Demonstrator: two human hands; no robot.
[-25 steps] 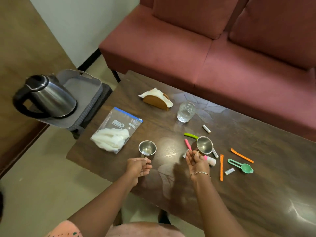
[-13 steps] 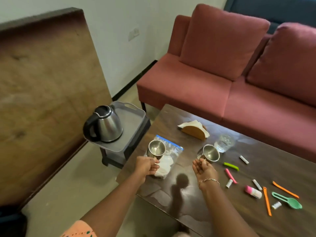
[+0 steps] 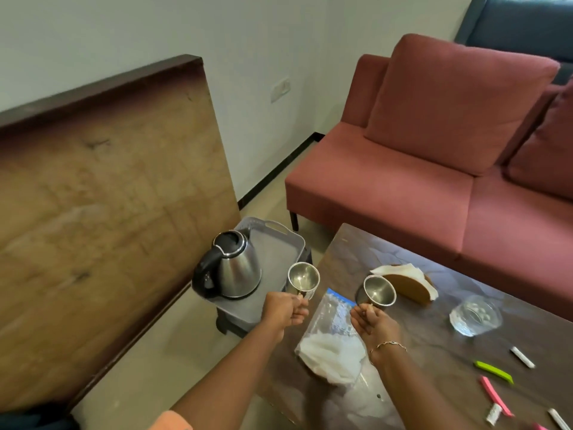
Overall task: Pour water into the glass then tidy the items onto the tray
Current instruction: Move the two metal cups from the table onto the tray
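Note:
My left hand [image 3: 283, 311] grips a small steel cup [image 3: 303, 279] by its handle, held in the air over the right edge of the grey tray [image 3: 279, 240]. My right hand [image 3: 373, 322] grips a second steel cup [image 3: 379, 292] above the table's left end. A steel kettle [image 3: 234, 268] with a black handle stands on the tray's near left part. The glass [image 3: 476, 315] with water sits on the dark wooden table [image 3: 350, 246] to the right.
A clear plastic bag [image 3: 333, 339] with white contents lies under my right wrist. A wooden napkin holder [image 3: 406, 282] stands behind the right cup. Several small clips and tubes [image 3: 494, 372] lie at the table's right. A red sofa [image 3: 403, 181] is behind; a wooden panel [image 3: 108, 197] stands left.
Both hands have carried their cups leftward, off the table's middle. The left cup now hangs over the tray, and the view has swung left and up.

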